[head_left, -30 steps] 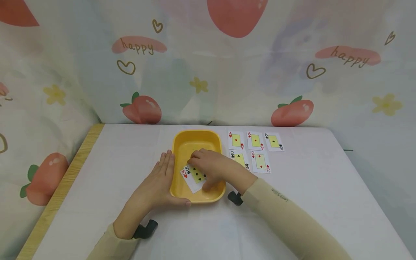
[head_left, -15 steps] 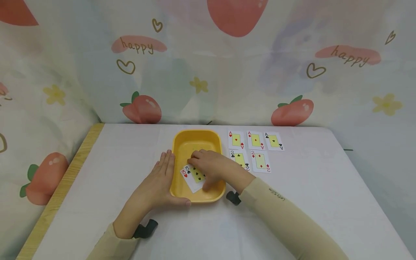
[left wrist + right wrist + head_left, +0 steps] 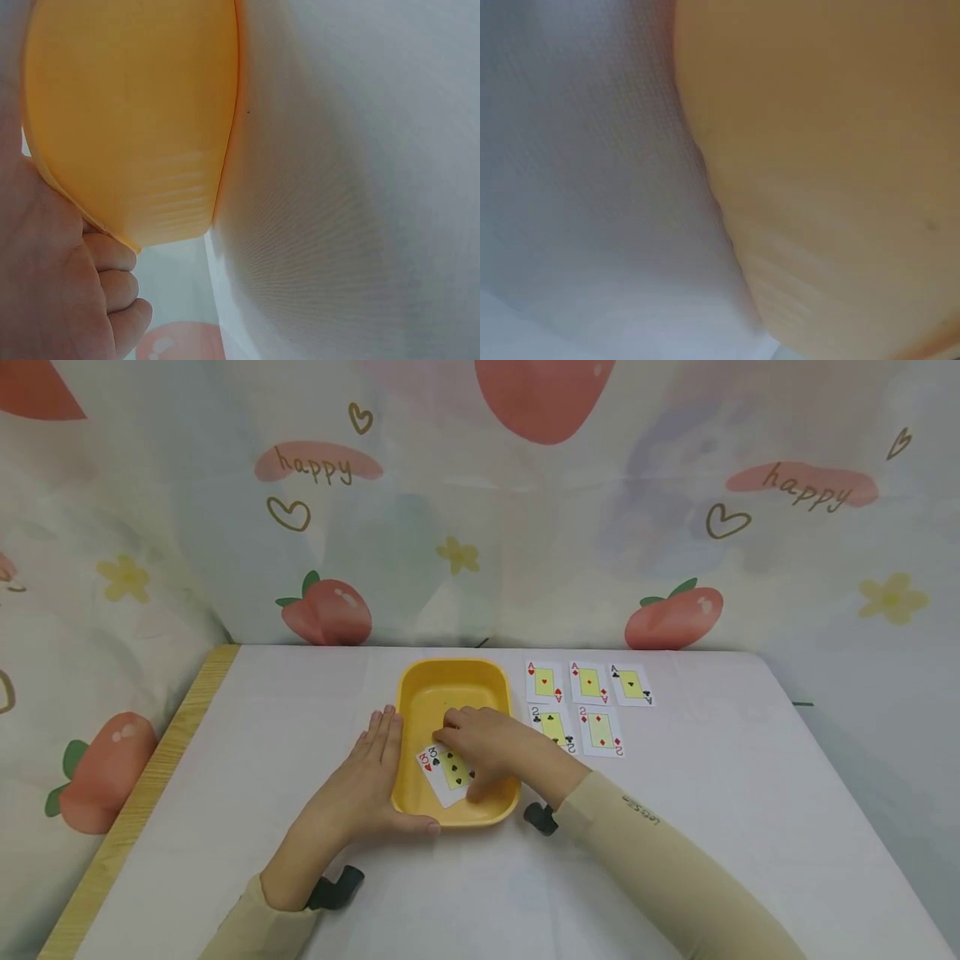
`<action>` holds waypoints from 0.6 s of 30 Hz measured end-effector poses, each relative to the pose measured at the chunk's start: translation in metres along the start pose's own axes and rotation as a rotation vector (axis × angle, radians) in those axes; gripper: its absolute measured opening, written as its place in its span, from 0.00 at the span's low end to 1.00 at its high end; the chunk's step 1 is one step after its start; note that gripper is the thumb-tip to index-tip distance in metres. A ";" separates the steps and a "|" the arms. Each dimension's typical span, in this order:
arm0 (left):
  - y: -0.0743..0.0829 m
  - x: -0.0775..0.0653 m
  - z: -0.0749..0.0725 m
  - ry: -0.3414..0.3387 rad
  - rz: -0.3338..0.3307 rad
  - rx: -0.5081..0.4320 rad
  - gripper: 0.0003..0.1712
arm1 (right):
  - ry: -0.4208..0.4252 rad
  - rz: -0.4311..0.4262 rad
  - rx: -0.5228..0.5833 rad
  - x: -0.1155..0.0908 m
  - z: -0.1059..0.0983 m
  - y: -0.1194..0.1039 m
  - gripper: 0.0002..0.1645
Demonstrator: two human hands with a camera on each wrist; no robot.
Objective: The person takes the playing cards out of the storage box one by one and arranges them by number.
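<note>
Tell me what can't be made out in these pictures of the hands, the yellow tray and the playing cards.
- Head view: the right hand covers most of the cards in the yellow plastic tray; only a red 3 card and a black card's corner show.
- Head view: that hand hides part of the 2 of clubs card.
- Right wrist view: blurred tray wall; no fingers or cards.
- Left wrist view: left hand cut off by the edge.

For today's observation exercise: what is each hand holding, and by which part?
The left hand braces the yellow plastic tray along its left wall. The right hand lies on the playing cards inside; its grip on them cannot be told.
</note>
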State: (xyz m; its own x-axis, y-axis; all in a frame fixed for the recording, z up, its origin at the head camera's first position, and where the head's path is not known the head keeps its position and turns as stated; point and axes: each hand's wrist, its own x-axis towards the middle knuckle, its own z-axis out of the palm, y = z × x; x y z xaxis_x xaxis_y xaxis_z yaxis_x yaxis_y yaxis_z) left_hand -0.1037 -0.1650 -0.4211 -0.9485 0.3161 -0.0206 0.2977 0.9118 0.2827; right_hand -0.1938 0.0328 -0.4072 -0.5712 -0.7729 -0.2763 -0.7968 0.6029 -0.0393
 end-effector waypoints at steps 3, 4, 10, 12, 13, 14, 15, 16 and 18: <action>0.001 0.000 0.000 -0.004 -0.005 -0.004 0.81 | 0.008 -0.002 -0.002 0.000 0.002 0.000 0.54; 0.001 0.000 0.000 -0.005 -0.008 -0.006 0.82 | 0.011 -0.002 0.001 0.000 0.002 0.000 0.54; 0.000 0.000 0.000 -0.004 -0.004 0.001 0.81 | 0.026 -0.005 -0.016 0.000 0.004 0.000 0.52; 0.000 0.000 0.000 -0.001 0.002 -0.002 0.81 | 0.026 -0.004 -0.028 0.000 0.006 0.000 0.52; 0.000 0.000 0.000 -0.001 0.003 -0.003 0.81 | 0.025 -0.003 -0.031 0.000 0.006 0.000 0.52; 0.000 0.000 0.000 0.000 0.006 -0.004 0.81 | 0.022 -0.003 -0.035 0.000 0.006 -0.001 0.53; 0.000 0.000 0.000 0.001 0.007 -0.004 0.81 | 0.021 -0.001 -0.036 0.000 0.006 -0.001 0.54; 0.000 -0.001 0.000 0.002 0.009 -0.005 0.81 | 0.019 0.000 -0.033 0.000 0.006 -0.002 0.55; 0.000 -0.001 0.000 0.002 0.008 -0.007 0.81 | 0.015 0.001 -0.027 -0.001 0.005 -0.003 0.57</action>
State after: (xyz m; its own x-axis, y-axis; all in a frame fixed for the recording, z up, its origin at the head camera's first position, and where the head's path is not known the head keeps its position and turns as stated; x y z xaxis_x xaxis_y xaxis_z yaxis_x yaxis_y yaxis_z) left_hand -0.1031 -0.1653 -0.4210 -0.9464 0.3226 -0.0168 0.3042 0.9075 0.2898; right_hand -0.1898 0.0324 -0.4119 -0.5744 -0.7754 -0.2624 -0.8014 0.5980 -0.0126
